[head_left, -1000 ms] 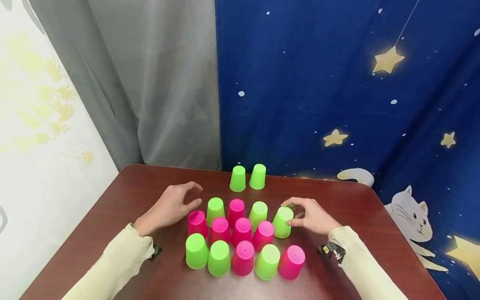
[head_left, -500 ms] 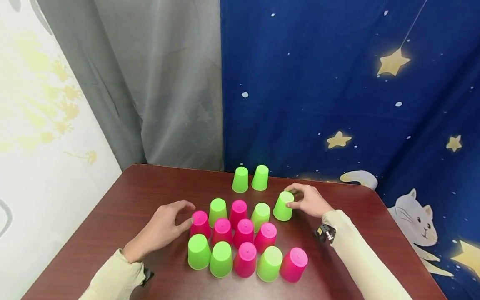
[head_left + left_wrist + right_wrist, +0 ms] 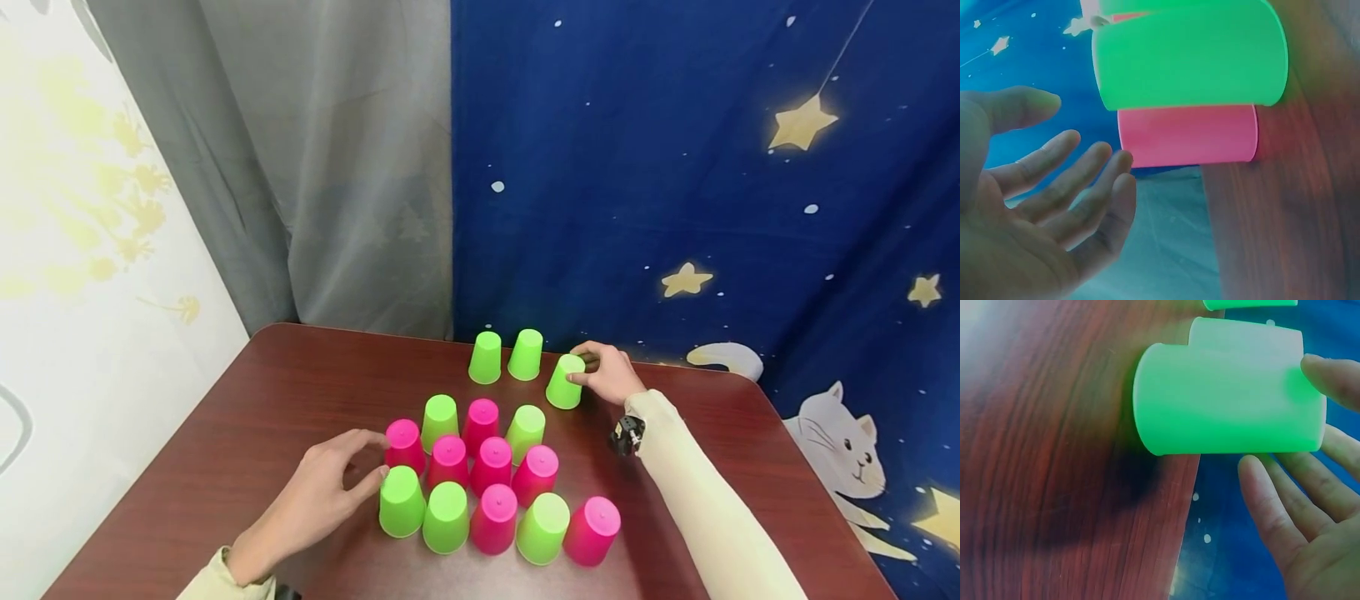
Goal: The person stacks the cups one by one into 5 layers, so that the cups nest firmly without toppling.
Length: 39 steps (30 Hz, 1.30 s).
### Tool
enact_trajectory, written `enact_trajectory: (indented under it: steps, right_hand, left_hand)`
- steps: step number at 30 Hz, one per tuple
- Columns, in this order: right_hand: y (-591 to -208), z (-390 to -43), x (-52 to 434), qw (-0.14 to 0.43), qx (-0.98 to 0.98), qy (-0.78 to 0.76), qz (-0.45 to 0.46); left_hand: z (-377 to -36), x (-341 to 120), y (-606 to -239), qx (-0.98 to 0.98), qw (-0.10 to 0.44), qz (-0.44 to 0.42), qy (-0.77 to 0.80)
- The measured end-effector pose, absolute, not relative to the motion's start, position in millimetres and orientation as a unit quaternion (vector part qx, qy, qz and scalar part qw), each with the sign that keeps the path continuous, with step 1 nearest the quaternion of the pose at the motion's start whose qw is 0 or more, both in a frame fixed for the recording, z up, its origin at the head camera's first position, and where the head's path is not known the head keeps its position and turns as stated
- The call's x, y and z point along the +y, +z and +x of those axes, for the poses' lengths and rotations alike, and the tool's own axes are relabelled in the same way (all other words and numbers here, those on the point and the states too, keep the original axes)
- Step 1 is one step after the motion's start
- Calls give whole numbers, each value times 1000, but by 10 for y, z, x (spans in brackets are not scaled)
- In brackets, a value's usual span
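My right hand (image 3: 606, 375) holds an upturned green cup (image 3: 566, 382) by its top at the back of the brown table (image 3: 225, 433), just right of two green cups (image 3: 505, 356). In the right wrist view the thumb (image 3: 1334, 374) lies on that green cup (image 3: 1229, 406), which stands on the wood. My left hand (image 3: 330, 490) hovers with spread fingers beside the left end of a cluster of pink and green upturned cups (image 3: 491, 475), nearest a pink cup (image 3: 403, 444) and a green cup (image 3: 401, 500). The left wrist view shows those fingers (image 3: 1079, 181) apart from both.
Grey and star-patterned blue curtains (image 3: 675, 167) hang right behind the table's far edge. A white wall panel (image 3: 90, 250) stands to the left. Bare wood shows on the left part of the table and at the far right.
My right hand has carried the green cup away from the cluster's right end to the back, beside the two green cups. My left hand has drawn back toward me along the cluster's left side.
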State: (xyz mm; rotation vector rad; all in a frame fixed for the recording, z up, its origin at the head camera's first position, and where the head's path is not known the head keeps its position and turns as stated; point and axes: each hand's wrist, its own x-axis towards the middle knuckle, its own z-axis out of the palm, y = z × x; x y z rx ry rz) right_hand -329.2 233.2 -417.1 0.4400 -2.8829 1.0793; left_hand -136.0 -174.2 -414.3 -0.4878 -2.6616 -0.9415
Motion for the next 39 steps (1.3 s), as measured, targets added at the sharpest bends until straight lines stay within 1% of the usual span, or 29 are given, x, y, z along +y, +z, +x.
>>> enact_trajectory:
  steps: [5, 10, 19, 27, 39]
  right_hand:
    - [-4191, -3414, 2291, 28, -935, 335, 112]
    - [-4203, -3510, 2258, 25, -940, 329, 86]
    - [-4200, -3581, 2255, 29, -940, 337, 54]
    - [-4221, -3630, 2243, 28, -939, 338, 53]
    - [-4242, -3698, 2233, 33, -939, 339, 45]
  left_hand:
    - [-1277, -1728, -4199, -906, 128, -197, -351]
    - [-1227, -1725, -4241, -902, 111, -212, -359]
    - [-1247, -1704, -4298, -909, 122, -227, -328]
    - [-1244, -1664, -4360, -934, 89, -202, -282]
    - [-1270, -1644, -4405, -936, 98, -199, -273]
